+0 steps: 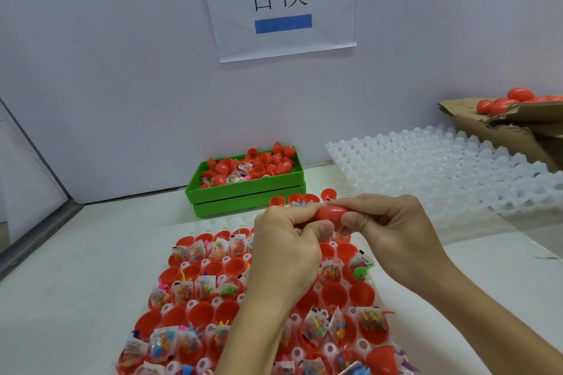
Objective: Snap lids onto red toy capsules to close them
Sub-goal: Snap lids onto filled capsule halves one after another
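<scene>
Left hand point(286, 240) and right hand point(393, 225) are both pinching one glossy red plastic egg-shaped capsule point(330, 214) above the white tray of open red capsule halves point(359, 295). A wall-mounted white paper sign point(278, 3) is displaying "合模" behind.

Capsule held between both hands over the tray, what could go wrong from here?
1. The capsule is pinched only by fingertips of the left hand and right hand; it may slip as it is squeezed.
2. It sits above the open halves, so a drop could knock toy packets out.

Head view, looking down, near hands point(335, 240)
</scene>
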`<state>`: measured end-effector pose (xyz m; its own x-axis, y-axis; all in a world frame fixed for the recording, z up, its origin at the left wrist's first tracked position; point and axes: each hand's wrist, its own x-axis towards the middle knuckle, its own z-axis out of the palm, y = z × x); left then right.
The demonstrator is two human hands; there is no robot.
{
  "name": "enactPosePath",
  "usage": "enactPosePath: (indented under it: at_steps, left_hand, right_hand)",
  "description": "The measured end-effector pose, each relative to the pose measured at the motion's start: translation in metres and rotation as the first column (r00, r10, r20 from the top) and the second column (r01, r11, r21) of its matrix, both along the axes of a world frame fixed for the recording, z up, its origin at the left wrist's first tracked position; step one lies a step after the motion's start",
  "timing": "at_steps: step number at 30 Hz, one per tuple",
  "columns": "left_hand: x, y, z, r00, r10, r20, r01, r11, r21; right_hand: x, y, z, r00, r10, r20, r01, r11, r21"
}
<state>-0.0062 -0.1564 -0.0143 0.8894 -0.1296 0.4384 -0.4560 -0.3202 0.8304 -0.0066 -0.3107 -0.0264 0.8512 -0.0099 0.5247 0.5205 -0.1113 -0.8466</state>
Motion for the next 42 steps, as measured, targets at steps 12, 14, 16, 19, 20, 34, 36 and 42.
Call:
enactPosePath:
  at_steps: [12,14,16,19,20,34,36,42]
  left_hand:
    - [0.001,-0.001,-0.001,1.000,0.002,-0.018,-0.003,1.000,-0.025]
    - [0.001,-0.001,-0.002,1.000,0.007,-0.012,-0.007,1.000,-0.007]
    - [0.001,-0.001,-0.002,1.000,0.009,0.006,-0.009,1.000,0.019]
    - [0.000,-0.001,-0.003,0.999,0.007,0.033,-0.009,0.999,0.042]
    - [0.000,-0.001,-0.003,0.999,0.007,0.041,-0.008,0.999,0.045]
    - [0.000,-0.007,-0.003,0.987,0.027,0.156,-0.013,0.996,-0.087]
    - [-0.002,-0.008,-0.002,0.985,0.041,0.167,-0.025,0.995,-0.096]
    - [-0.001,-0.009,-0.003,0.968,0.101,0.232,-0.087,0.994,-0.066]
  right_hand:
    - [-0.003,0.002,0.002,1.000,-0.008,-0.006,0.008,0.999,0.041]
    - [-0.003,0.002,0.002,1.000,-0.008,-0.009,0.009,0.999,0.039]
    - [-0.003,0.003,0.002,1.000,-0.009,-0.006,0.009,1.000,0.030]
    - [-0.004,0.005,0.001,1.000,0.010,0.005,-0.010,0.999,0.034]
    - [-0.004,0.006,0.001,1.000,0.015,0.003,-0.015,0.999,0.031]
    - [-0.007,0.009,0.006,0.997,0.048,-0.054,-0.037,0.984,0.177]
    - [-0.007,0.008,0.008,0.996,0.051,-0.066,-0.038,0.982,0.187]
    - [-0.008,0.005,0.010,0.994,0.041,-0.104,-0.023,0.985,0.169]
